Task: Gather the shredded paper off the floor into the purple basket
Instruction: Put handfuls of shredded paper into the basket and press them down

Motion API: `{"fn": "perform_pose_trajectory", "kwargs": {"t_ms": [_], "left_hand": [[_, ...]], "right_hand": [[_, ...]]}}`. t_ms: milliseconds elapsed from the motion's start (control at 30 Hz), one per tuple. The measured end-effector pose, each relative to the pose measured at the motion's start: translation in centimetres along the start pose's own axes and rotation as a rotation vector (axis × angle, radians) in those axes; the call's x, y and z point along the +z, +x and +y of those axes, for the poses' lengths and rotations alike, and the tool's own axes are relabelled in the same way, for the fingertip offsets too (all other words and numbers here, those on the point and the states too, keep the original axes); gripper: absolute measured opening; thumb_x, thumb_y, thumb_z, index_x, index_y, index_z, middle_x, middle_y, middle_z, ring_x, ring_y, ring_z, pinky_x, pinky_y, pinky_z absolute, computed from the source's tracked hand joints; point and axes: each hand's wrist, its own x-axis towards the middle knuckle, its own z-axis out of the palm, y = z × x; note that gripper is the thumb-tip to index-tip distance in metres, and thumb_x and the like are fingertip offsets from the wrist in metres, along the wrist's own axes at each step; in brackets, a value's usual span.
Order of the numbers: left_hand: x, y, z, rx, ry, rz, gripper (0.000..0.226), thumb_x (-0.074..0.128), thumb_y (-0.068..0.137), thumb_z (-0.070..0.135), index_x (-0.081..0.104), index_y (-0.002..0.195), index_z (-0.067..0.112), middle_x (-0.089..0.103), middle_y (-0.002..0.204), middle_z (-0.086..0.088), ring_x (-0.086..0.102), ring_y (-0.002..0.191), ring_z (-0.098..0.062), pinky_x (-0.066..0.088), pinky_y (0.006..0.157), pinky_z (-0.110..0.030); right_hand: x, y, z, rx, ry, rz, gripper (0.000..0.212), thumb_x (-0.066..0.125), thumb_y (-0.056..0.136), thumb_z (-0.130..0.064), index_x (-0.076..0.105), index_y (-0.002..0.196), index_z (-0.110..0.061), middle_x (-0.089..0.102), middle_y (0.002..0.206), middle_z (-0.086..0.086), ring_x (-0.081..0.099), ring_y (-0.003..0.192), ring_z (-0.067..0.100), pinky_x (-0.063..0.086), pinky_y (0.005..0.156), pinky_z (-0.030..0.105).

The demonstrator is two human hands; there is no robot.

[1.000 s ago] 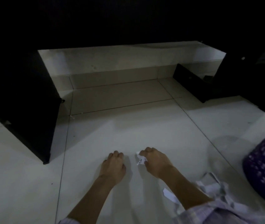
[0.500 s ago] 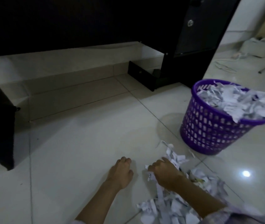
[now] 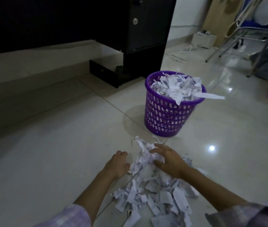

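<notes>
While R grip (image 3: 167,161) spreads over shredded paper (image 3: 154,192), L grip (image 3: 116,164) beside.

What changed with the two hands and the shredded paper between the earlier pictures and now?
The right hand was closed on a small scrap; now its fingers are spread over the shredded paper pile, gripping nothing. The view swung right, revealing the purple basket. The left hand stayed resting, curled, on the floor beside the pile.

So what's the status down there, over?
Both hands open: left hand beside shredded paper, right hand on it. Purple basket heaped. Nothing between.
</notes>
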Motion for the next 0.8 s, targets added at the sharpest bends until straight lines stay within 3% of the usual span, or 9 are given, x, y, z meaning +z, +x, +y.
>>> {"fn": "perform_pose_trajectory", "kwargs": {"t_ms": [133,267,367,433,533,667,800], "left_hand": [[-1.2,0.8,2.1,0.025,-0.012,-0.036,0.051,0.043,0.099,0.029,0.03,0.144,0.01,0.033,0.144,-0.016,0.04,0.13,-0.028,0.037,0.106,-0.034],[-0.3,1.5,3.0,-0.008,-0.023,-0.069,0.057,0.039,0.1,0.032,0.019,0.15,0.016,0.026,0.149,-0.017,0.037,0.133,-0.031,0.034,0.109,-0.035],[1.8,1.9,3.5,-0.083,-0.153,-0.101,0.058,0.036,0.1,0.037,0.015,0.152,0.02,0.024,0.15,-0.018,0.036,0.134,-0.034,0.031,0.111,-0.036],[3.5,2.0,3.3,-0.117,-0.197,-0.101,0.058,0.037,0.099,0.04,0.018,0.151,0.022,0.033,0.147,-0.018,0.038,0.133,-0.034,0.029,0.112,-0.036],[5.1,2.4,3.3,-0.11,-0.171,-0.093,0.051,0.039,0.097,0.038,0.032,0.146,0.024,0.047,0.137,-0.017,0.044,0.125,-0.035,0.03,0.108,-0.035],[5.4,2.9,5.2,-0.128,-0.431,-0.09,0.038,0.045,0.092,0.019,0.055,0.128,0.013,0.062,0.12,-0.015,0.06,0.105,-0.032,0.047,0.087,-0.03],[5.3,3.0,6.2,-0.18,-0.59,-0.094,0.028,0.043,0.094,0.011,0.059,0.116,0.011,0.062,0.119,-0.013,0.06,0.101,-0.025,0.048,0.083,-0.028]], "right_hand": [[-0.4,-2.4,2.3,0.308,0.078,0.012,0.054,0.059,0.092,-0.038,0.043,0.141,-0.023,0.025,0.156,0.004,0.033,0.14,0.022,0.031,0.112,0.034],[1.0,-4.0,4.4,0.642,0.159,0.06,0.088,0.062,0.08,-0.062,0.029,0.149,-0.018,0.017,0.158,0.014,0.02,0.145,0.031,0.025,0.116,0.044],[2.7,-3.9,5.9,0.776,0.282,0.068,0.114,0.061,0.065,-0.08,0.021,0.151,-0.017,0.019,0.158,0.014,0.017,0.145,0.033,0.02,0.118,0.046],[4.3,-3.4,6.6,0.795,0.351,0.091,0.134,0.05,0.045,-0.097,0.025,0.15,-0.017,0.027,0.156,0.013,0.026,0.142,0.033,0.025,0.116,0.049],[6.1,-2.5,6.2,0.733,0.431,0.112,0.133,0.05,0.041,-0.098,0.032,0.145,-0.017,0.043,0.146,0.011,0.043,0.132,0.031,0.037,0.109,0.05],[6.6,-1.7,3.4,0.614,0.53,0.07,0.126,0.072,0.049,-0.08,0.021,0.15,-0.026,0.038,0.147,0.007,0.041,0.133,0.028,0.035,0.111,0.044],[6.9,-1.2,2.6,0.539,0.668,0.109,0.122,0.082,0.047,-0.069,0.026,0.147,-0.029,0.037,0.146,0.0,0.044,0.13,0.022,0.042,0.108,0.04]]}}
